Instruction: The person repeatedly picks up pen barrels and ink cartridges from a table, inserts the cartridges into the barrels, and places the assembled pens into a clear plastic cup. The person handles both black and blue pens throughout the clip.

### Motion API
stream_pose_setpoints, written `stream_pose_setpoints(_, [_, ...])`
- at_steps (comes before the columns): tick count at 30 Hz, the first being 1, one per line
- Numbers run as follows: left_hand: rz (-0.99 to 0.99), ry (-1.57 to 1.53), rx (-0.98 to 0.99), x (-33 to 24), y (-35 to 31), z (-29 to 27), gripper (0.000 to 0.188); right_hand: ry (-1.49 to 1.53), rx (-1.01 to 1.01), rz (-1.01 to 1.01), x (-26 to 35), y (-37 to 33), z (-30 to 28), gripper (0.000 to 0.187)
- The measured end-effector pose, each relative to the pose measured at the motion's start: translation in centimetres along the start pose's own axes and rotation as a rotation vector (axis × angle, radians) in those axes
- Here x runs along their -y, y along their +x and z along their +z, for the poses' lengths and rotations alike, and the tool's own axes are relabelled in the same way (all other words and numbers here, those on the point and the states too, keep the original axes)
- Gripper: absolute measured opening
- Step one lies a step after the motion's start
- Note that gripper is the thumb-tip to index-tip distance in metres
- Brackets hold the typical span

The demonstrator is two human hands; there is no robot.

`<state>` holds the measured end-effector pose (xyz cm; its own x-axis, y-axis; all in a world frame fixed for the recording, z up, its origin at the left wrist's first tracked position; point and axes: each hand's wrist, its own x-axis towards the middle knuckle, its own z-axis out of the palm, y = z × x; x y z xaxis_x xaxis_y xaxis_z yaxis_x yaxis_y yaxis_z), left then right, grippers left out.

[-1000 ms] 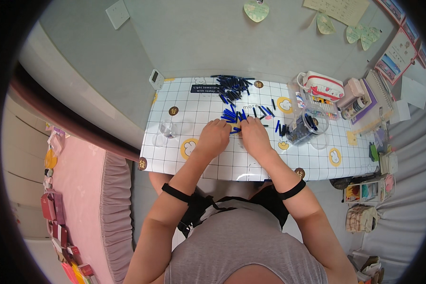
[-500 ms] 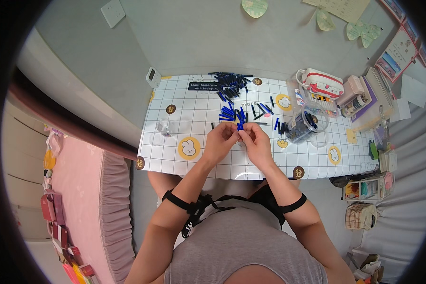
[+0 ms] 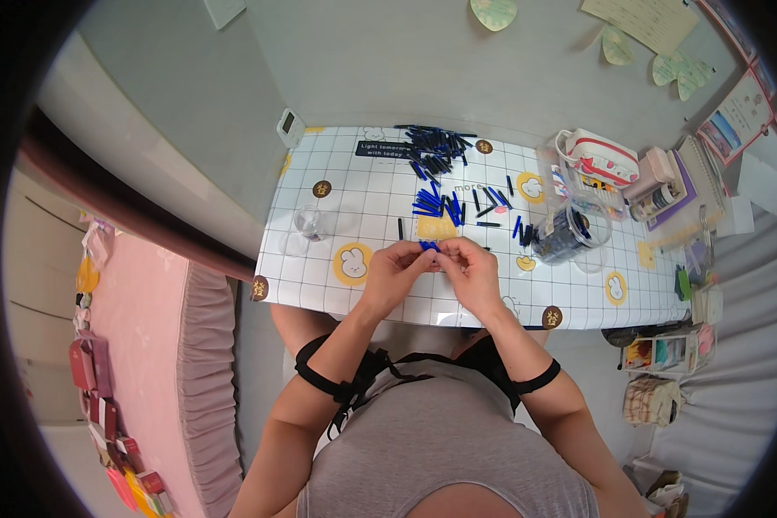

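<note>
Both hands meet near the middle of the table's front half. My left hand (image 3: 394, 274) and my right hand (image 3: 472, 274) pinch a few small blue ink cartridges (image 3: 429, 247) between their fingertips. How many is hard to tell, since the fingers cover part of them. Just beyond lies a fanned group of blue cartridges (image 3: 427, 202), with several loose dark ones (image 3: 483, 200) to its right. A larger heap of dark and blue cartridges (image 3: 439, 147) is at the table's far edge. One dark cartridge (image 3: 401, 229) lies alone beside my left hand.
A clear jar (image 3: 554, 237) with dark cartridges inside leans at the right. A small clear cup (image 3: 308, 223) stands on the left of the grid-patterned table (image 3: 306, 289). A white-and-red pouch (image 3: 603, 158), boxes and notebooks fill the back right. A pink bed (image 3: 138, 319) is to the left.
The view has shifted slightly. My hands have come a little nearer to me, away from the fanned group, and the blue cartridges sit lower between the fingertips.
</note>
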<state>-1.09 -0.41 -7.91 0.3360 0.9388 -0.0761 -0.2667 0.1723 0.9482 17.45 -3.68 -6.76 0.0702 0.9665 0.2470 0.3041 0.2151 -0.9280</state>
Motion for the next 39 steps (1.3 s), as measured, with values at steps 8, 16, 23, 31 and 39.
stream_pose_setpoints(8, [0.196, 0.158, -0.163, -0.6, 0.0, -0.1, 0.011, -0.054, -0.029, -0.076, 1.4, 1.0, 0.5, 0.015])
stream_pose_setpoints(16, [0.501, 0.765, -0.292, -2.7, 0.2, -2.5, 0.012, -0.109, -0.020, -0.091, 1.1, 3.1, -1.8, 0.021])
stream_pose_setpoints(23, [0.560, 0.823, -0.281, -2.5, 0.8, -3.5, 0.015, -0.435, 0.029, -0.127, 1.0, 5.7, -2.2, 0.022])
stream_pose_setpoints(31, [0.439, 0.715, -0.373, -1.5, 0.6, -3.4, 0.019, -0.841, 0.075, -0.356, 1.5, 8.3, 1.2, 0.015])
stream_pose_setpoints(39, [0.419, 0.756, -0.363, -1.4, 0.2, -3.6, 0.015, -0.955, 0.182, -0.336, -1.2, 9.9, 2.2, 0.014])
